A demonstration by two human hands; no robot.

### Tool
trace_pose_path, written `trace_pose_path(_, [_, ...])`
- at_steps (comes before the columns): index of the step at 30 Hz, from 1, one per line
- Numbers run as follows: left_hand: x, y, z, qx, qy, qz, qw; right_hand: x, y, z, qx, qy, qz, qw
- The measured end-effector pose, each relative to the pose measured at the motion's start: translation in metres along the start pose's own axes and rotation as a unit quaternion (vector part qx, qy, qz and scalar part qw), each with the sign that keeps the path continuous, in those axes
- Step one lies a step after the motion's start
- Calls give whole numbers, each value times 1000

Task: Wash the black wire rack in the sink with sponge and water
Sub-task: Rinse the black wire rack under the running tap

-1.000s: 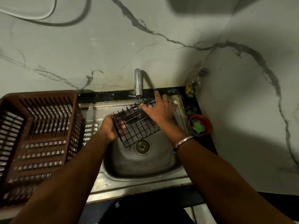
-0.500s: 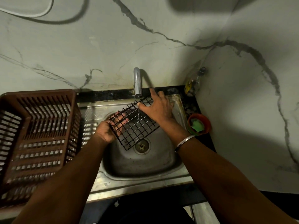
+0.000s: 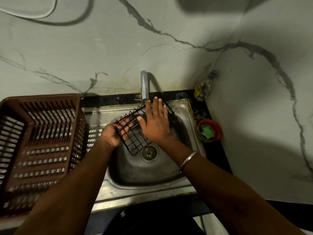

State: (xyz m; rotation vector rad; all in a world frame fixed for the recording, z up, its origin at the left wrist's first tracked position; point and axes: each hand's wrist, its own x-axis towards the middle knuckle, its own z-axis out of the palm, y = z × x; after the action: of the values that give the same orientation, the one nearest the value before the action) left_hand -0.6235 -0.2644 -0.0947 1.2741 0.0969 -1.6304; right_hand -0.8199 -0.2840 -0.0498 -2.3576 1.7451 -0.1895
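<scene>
Lowest in the frame, two bare forearms reached up into the steel sink (image 3: 144,172), the right wrist wearing a metal bangle (image 3: 188,161). At centre, the black wire rack (image 3: 135,141) was held tilted above the drain (image 3: 149,151). The left hand (image 3: 110,136) gripped its left edge, fingers curled round the wires and showing through the grid. The right hand (image 3: 155,124) lay flat on the rack's upper part, its grip spread, fingers straight and holding nothing. The step looked like a bare-handed rub under the tap (image 3: 144,83); whether water ran, I could not tell. Done well, the left hand should keep the rack steady and angled toward the drain while the right rubs along each wire, then takes up the sponge.

At left stood a brown slatted crate (image 3: 50,133), its ribbed floor in view. At right, on the dark table, an orange bowl (image 3: 218,126) held the green sponge (image 3: 207,132). Beyond it, in the corner, stood a small bottle (image 3: 204,89), contents unclear.
</scene>
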Motion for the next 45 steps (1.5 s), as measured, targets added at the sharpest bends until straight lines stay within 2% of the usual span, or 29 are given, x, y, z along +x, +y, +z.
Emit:
trace_pose_path(3, [-2,-4,0,6,-3,5,1000,-13,-15,14,-34,5,-136,990])
trace_pose_path(4, [-2,-5,1,1,-8,1,1000,-11,-13,13,-36,7,-156,987])
trace_pose_path(5, [-5,-4,3,1,-9,2,1000,-5,-8,10,-30,9,-141,989])
trace_pose_path(8, [-2,-2,4,-13,4,-5,1000,8,-2,1,3,2,-2,1000])
trace_pose_path(9, [-3,-2,3,-7,19,-7,1000,6,-8,2,3,-4,-3,1000])
trace_pose_path(12, [0,-2,3,-2,12,-16,1000,0,-24,8,-20,-3,-116,993])
trace_pose_path(13, [-2,-2,5,-3,8,-14,1000,4,-21,7,-18,3,-117,993])
trace_pose_path(16, [-2,-2,6,-24,21,-8,999,16,-14,-1,7,8,13,1000])
trace_pose_path(17, [-2,-2,4,-24,34,-6,999,13,-17,-1,2,0,3,1000])
trace_pose_path(19, [1,-1,-3,-20,55,-1,998,6,-25,3,-22,-3,-87,996])
trace_pose_path(20, [3,-1,-5,-17,55,-1,998,4,-24,2,-20,2,-105,994])
trace_pose_path(21, [3,-1,-5,-14,45,-4,999,6,-20,2,-15,10,-88,996])
trace_pose_path(23, [1,0,-1,-18,37,-5,999,13,-12,-2,7,17,19,1000])
trace_pose_path(24, [1,-1,-1,-18,33,0,999,11,-14,-2,10,12,45,999])
trace_pose_path(25, [0,-3,-1,-16,34,2,999,8,-18,1,3,6,20,1000])
trace_pose_path(27, [-1,-4,-5,-15,50,4,999,-1,-24,7,-19,1,-90,996])
trace_pose_path(28, [-2,-4,-6,-16,52,5,999,0,-20,5,-21,7,-111,994])
trace_pose_path(29, [-3,-4,-6,-19,51,3,999,6,-13,2,-18,17,-95,995])
trace_pose_path(32, [0,-6,-11,-37,55,-15,998,21,2,-7,4,17,61,998])
trace_pose_path(33, [-1,-8,-13,-38,56,-21,998,21,0,-5,-4,15,60,998])
trace_pose_path(36, [0,-13,-24,-46,89,-35,994,15,-8,1,-28,9,-50,998])
trace_pose_path(37, [0,-14,-26,-50,82,-34,995,17,-6,1,-29,9,-49,998])
trace_pose_path(39, [2,-16,-26,-63,58,-37,996,22,-1,-1,-17,14,23,999])
trace_pose_path(40, [2,-17,-26,-70,59,-41,995,21,-3,0,-15,10,34,999])
trace_pose_path(43, [-4,-19,-27,-86,52,-39,994,13,-14,7,-40,-8,-85,996])
trace_pose_path(45, [-6,-16,-27,-87,49,-32,994,15,-13,6,-30,-1,-60,998])
